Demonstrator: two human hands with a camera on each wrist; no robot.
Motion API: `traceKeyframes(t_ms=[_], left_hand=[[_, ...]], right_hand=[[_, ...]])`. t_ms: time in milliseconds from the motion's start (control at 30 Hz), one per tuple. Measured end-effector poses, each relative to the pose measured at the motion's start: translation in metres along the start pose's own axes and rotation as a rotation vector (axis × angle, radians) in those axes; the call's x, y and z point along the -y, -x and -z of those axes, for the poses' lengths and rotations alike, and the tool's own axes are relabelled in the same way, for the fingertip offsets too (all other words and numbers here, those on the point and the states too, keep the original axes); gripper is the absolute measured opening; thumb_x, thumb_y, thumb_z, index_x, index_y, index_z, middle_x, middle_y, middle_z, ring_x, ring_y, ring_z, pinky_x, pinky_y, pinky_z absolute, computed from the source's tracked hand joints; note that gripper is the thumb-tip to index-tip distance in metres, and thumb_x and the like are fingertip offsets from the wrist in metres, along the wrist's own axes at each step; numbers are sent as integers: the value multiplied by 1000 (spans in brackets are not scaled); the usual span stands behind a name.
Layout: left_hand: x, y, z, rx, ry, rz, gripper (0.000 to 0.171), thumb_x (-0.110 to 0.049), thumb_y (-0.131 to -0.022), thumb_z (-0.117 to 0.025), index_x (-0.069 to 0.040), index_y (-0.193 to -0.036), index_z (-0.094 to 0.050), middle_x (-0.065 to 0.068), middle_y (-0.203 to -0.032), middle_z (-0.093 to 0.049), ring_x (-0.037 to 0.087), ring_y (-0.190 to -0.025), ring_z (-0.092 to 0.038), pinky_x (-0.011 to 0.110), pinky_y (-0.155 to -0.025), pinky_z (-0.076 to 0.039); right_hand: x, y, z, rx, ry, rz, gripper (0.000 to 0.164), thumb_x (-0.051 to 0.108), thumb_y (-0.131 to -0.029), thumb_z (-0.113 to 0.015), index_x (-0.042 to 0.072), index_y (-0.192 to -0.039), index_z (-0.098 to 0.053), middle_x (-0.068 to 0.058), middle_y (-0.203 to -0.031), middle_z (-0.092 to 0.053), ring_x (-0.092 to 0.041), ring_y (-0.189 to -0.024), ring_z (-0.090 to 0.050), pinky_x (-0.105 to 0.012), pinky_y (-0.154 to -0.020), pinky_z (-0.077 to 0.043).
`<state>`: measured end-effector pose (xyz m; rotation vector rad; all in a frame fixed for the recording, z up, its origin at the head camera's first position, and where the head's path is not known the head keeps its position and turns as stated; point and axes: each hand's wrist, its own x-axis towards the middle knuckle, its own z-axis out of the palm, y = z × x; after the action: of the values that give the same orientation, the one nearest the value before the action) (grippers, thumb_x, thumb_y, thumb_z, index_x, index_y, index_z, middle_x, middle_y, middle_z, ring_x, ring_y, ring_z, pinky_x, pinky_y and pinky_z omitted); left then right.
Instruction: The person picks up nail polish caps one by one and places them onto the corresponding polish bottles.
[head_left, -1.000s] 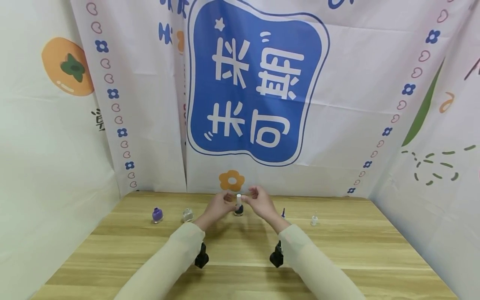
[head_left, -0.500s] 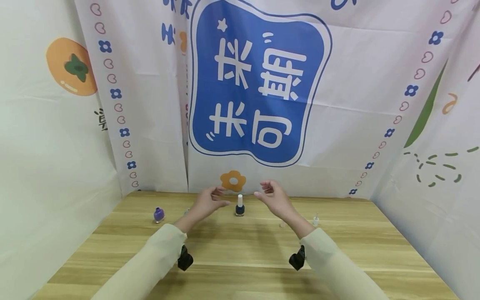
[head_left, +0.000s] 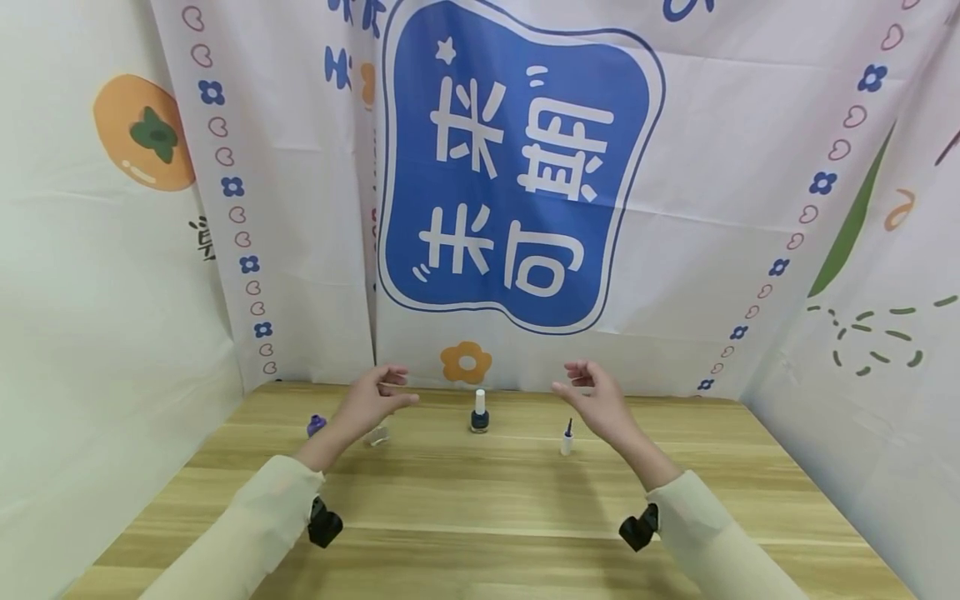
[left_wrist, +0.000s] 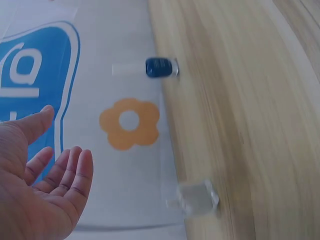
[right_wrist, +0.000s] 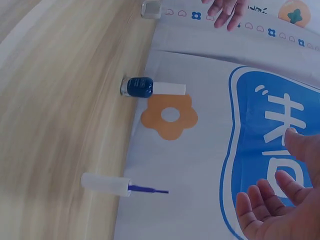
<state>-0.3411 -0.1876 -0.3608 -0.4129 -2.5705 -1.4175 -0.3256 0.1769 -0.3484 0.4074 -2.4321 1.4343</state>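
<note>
Steering the left hand (head_left: 367, 404) and right hand (head_left: 598, 406) (both loosely open, holding nothing) wide of the upright dark bottle (head_left: 480, 419) should avoid tipping it.

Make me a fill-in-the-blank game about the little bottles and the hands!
1. The dark blue bottle wears a ____ cap.
2. The loose brush cap stands with its brush pointing ____.
3. The left hand and right hand hold ____.
4. The flower printed on the cloth has ____ petals.

Missing words: white; up; nothing; orange.
</note>
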Motion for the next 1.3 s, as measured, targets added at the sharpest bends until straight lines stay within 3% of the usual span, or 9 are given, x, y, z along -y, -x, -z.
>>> traceKeyframes(t_ms=[367, 600, 800, 933, 1100, 1300], left_hand=[[24, 10, 41, -87, -51, 27, 59, -24, -89, -72, 4, -135, -47, 25, -126, -55, 37, -108, -59, 41, -85, -54], [39, 17, 59, -174, -114, 57, 58, -28, -89, -73, 4, -132, -50, 25, -125, -57, 36, -105, -59, 38, -81, -55], [51, 22, 71, -228, -145, 78, 56, -27, -90, -72, 5, -131, -50, 25, -123, -58, 38, -106, -59, 46, -88, -51], [59, 25, 77, -234, -141, 113, 58, -24, -90, -71, 7, -133, -47, 29, -128, -53, 42, -111, -56, 51, -93, -48], [69, 28, 84, -222, -137, 178, 65, -32, -91, -70, 6, -137, -43, 29, -136, -47, 44, -118, -51, 52, -95, -47], [82, 33, 88, -202, -127, 234, 75, -38, -90, -69, 9, -138, -39, 32, -139, -42, 47, -121, -47, 54, -97, -44]], right_hand=[[-20, 9, 5, -1, 43, -51, 45, 22, -91, -70, -3, -126, -54, -18, -118, -58, -31, -109, -54, -44, -91, -48], [-40, 13, 2, 6, 87, -119, 48, 26, -91, -70, -3, -126, -53, -19, -120, -57, -34, -111, -55, -46, -91, -49], [-57, 17, -6, 16, 113, -178, 46, 24, -90, -71, -1, -124, -54, -20, -119, -57, -31, -108, -55, -45, -90, -49], [-63, 20, -10, 23, 118, -217, 46, 21, -88, -73, -4, -123, -55, -21, -117, -58, -31, -105, -56, -46, -88, -50], [-66, 22, -13, 56, 110, -245, 47, 14, -85, -75, -9, -121, -55, -20, -112, -59, -33, -102, -58, -47, -88, -50], [-73, 21, -16, 94, 97, -287, 45, 13, -83, -77, -7, -117, -56, -17, -107, -59, -31, -100, -56, -45, -87, -50]])
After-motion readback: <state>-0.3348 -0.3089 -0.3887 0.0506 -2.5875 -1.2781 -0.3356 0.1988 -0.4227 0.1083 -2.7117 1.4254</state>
